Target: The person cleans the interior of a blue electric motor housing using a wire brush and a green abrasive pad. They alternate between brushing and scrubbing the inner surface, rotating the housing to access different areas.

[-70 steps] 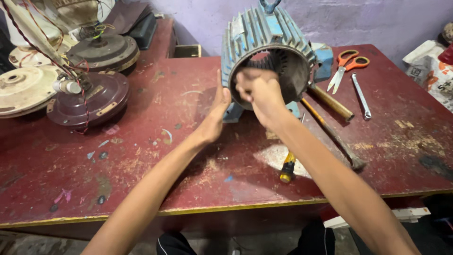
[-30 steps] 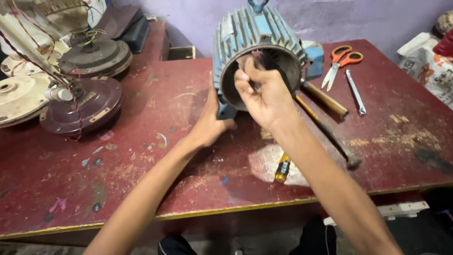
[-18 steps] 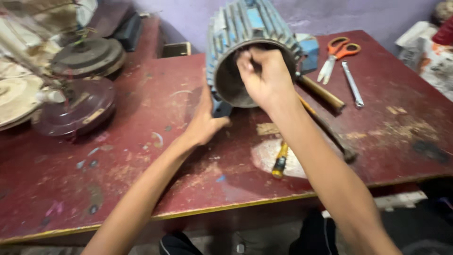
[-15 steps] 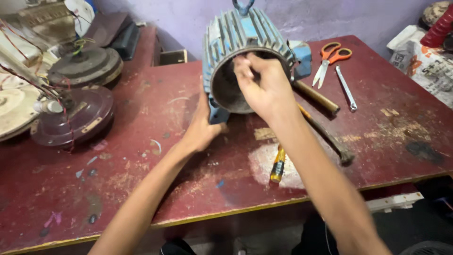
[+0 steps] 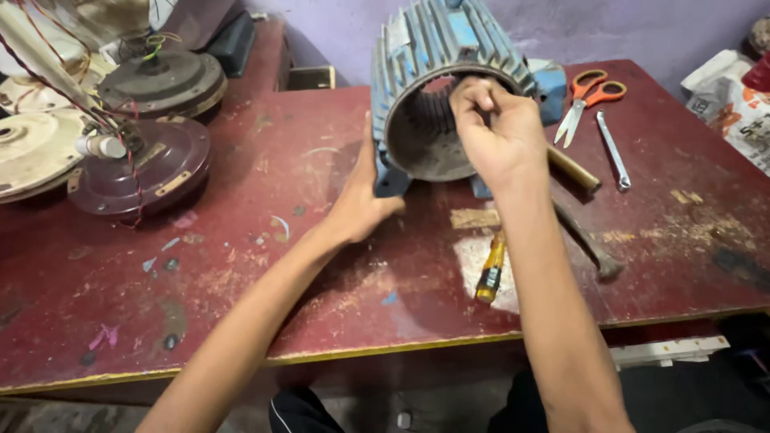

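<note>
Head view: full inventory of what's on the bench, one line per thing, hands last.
motor housing: 1, blue, finned, open end toward the camera, back centre of table
table: 1, worn red top
scissors: 1, orange handles, right of housing
wrench: 1, silver, right of scissors
screwdriver: 1, yellow and black handle, front of housing
hammer: 1, dark, right of screwdriver
wooden rod: 1, tan, beside right wrist
fan motors: about 3, dark and cream discs with wires, left side
bag: 1, white printed, far right edge
left hand: steadies housing's left foot
right hand: fingers pinched at housing's upper rim; what they pinch is hidden
</note>
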